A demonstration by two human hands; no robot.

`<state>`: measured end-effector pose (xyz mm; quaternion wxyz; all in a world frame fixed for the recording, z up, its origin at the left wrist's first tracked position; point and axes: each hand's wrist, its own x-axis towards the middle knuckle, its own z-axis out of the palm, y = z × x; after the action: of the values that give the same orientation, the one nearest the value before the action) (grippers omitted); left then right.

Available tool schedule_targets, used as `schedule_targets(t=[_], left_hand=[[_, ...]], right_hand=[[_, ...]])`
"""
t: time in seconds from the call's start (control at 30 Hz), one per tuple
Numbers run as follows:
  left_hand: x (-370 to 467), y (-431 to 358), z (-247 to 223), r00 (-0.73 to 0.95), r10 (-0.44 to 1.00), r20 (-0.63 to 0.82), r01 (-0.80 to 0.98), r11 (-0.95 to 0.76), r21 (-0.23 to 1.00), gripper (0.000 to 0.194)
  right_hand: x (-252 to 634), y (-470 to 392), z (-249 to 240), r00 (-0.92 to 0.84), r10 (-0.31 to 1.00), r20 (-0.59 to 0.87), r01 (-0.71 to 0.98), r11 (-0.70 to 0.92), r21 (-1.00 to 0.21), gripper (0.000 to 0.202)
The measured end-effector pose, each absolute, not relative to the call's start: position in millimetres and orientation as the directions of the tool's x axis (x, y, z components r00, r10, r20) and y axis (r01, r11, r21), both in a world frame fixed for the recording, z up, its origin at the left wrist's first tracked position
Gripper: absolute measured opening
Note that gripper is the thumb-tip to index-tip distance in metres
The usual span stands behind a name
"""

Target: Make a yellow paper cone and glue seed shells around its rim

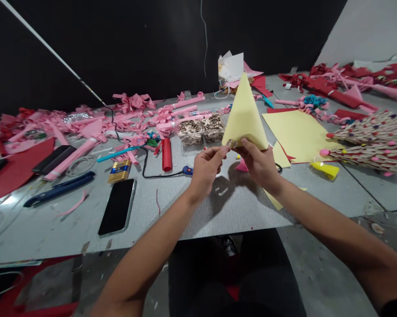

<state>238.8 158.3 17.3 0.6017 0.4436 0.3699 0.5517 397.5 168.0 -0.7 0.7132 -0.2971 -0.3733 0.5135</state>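
Observation:
My right hand point(262, 165) grips a pale yellow paper cone point(245, 116) by its lower edge, thumb on the outside. The cone stands point up above the grey table. Close to its bottom left edge, my left hand point(207, 169) has thumb and forefinger pinched together. Something small and pale shows at those fingertips, too small to name. Behind the hands is a clear plastic box point(191, 132) with small wooden pieces in compartments. On the table beside my left hand lies a blue tool handle point(187, 170) on a black cord.
Left on the table are a phone point(117, 207), a dark blue cutter point(60, 189), a yellow-and-blue packet point(119, 171) and a red roll point(166, 155). Yellow sheets point(294, 132) and decorated cones point(366, 152) lie right. Pink paper scraps point(132, 103) line the black wall.

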Motion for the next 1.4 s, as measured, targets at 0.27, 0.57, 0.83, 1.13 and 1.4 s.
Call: schedule_targets(t=[0.27, 0.57, 0.83, 1.13, 1.4], left_hand=[[238.1, 157.6, 17.1, 0.073, 0.997, 0.002, -0.309, 0.021, 0.951, 0.055], [237.7, 156.4, 20.0, 0.046, 0.999, 0.019, -0.36, -0.002, 0.933, 0.043], [237.7, 155.5, 22.5, 0.062, 0.998, -0.017, -0.403, 0.041, 0.914, 0.04], [237.6, 153.8, 26.7, 0.094, 0.993, -0.065, -0.416, 0.098, 0.904, 0.04], [232.3, 153.3, 36.5, 0.061, 0.997, -0.042, -0.458, 0.066, 0.887, 0.038]], right_hand=[[395.4, 164.3, -3.5, 0.176, 0.966, 0.192, -0.477, 0.254, -0.842, 0.042], [394.1, 163.0, 0.3, 0.203, 0.961, 0.186, -0.441, 0.259, -0.859, 0.044], [395.7, 164.3, -1.3, 0.189, 0.972, 0.139, -0.479, 0.215, -0.851, 0.043], [397.4, 167.3, -4.1, 0.179, 0.967, 0.18, -0.474, 0.245, -0.846, 0.042], [405.4, 171.9, 2.8, 0.213, 0.967, 0.139, -0.546, 0.236, -0.804, 0.032]])
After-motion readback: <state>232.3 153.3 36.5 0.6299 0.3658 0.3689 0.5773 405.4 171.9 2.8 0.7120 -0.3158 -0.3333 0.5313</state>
